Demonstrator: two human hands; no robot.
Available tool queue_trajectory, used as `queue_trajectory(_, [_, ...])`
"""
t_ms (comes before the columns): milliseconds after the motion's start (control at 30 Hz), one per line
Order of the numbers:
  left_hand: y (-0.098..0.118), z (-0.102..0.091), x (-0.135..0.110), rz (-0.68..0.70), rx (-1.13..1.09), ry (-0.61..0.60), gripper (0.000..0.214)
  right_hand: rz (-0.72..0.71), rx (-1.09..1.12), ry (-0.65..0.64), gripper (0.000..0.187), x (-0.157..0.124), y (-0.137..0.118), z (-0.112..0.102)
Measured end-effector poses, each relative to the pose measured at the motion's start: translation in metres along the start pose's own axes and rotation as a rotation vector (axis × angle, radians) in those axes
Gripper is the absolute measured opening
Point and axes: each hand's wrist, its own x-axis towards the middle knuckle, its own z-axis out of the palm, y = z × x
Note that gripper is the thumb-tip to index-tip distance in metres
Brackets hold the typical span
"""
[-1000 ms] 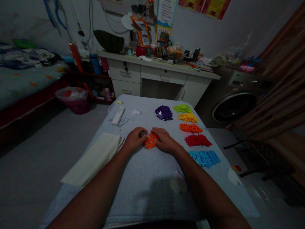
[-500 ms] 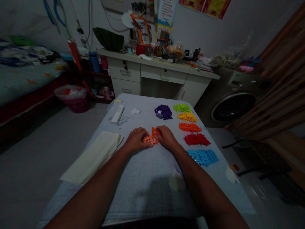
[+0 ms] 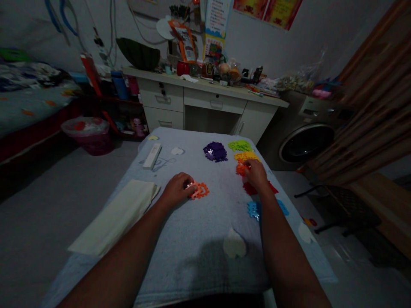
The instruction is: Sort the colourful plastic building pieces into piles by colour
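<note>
Fingers (image 3: 185, 185) of my left hand (image 3: 175, 190) are curled down and closed on the left edge of the orange piece (image 3: 201, 190), a small flat lattice of joined tiles lying on the table (image 3: 199, 244) near its middle. My right hand (image 3: 256, 173) is well apart from it, out to the right, palm down over the orange pile (image 3: 239, 168). Its fingers (image 3: 248, 167) bend onto the loose tiles, but I cannot tell whether they have pinched one or only touch the heap. That pile sits in a row along the table's right side: green pile (image 3: 240, 146) farthest, yellow pile (image 3: 245, 156) just beyond my hand, then red pile (image 3: 246, 188) and blue pile (image 3: 253, 209), both partly hidden under my forearm. The purple pile (image 3: 215, 151) lies left of the green. A folded cloth (image 3: 118, 214) lies at the left edge, with a white remote (image 3: 152, 155) beyond it.
</note>
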Motion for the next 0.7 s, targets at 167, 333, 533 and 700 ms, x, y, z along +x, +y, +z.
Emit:
queue_trajectory(167, [0.000,0.000,-0.001,-0.070,-0.051,0.066,0.022,0.168,-0.101,0.016,0.030,0.001,0.026,-0.010])
queue_trajectory(333, [0.002,-0.001,0.000,-0.088,-0.058,0.097,0.018,0.242,-0.168,-0.030,0.026,0.000,0.029,-0.011])
queue_trajectory(533, [0.001,0.000,0.001,-0.099,-0.027,0.154,0.019,0.225,-0.219,-0.045,0.029,-0.002,0.030,-0.003])
queue_trajectory(700, [-0.001,0.001,0.001,-0.096,-0.030,0.169,0.021,0.216,-0.252,-0.009,0.036,-0.005,0.031,-0.003])
